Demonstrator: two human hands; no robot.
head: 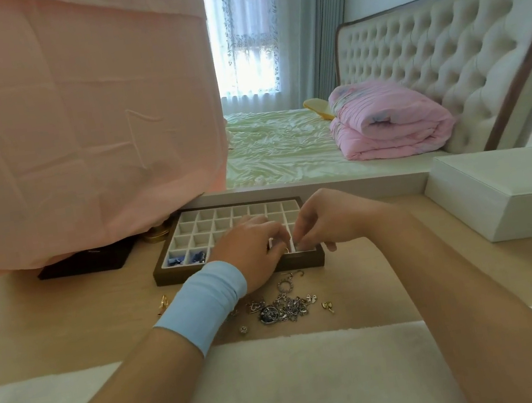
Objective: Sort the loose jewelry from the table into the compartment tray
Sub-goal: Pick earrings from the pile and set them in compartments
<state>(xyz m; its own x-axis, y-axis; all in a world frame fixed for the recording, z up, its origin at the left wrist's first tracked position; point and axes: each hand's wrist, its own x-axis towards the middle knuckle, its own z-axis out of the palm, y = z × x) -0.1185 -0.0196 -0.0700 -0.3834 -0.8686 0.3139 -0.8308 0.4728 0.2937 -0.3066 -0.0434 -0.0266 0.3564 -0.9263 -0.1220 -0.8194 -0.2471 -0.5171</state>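
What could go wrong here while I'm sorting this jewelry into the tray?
1. Both hands, left hand and right hand, work over the tray's near edge; a small piece could slip into the wrong compartment.
2. The left wrist hangs right over the jewelry pile and might sweep pieces aside.
3. The chains in that pile look tangled, so lifting one may drag others.

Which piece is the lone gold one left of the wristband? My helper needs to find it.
Start at the compartment tray. On the table just before its near-left corner lies the small gold piece. It sits alone, left of the blue wristband, away from the silver pile.
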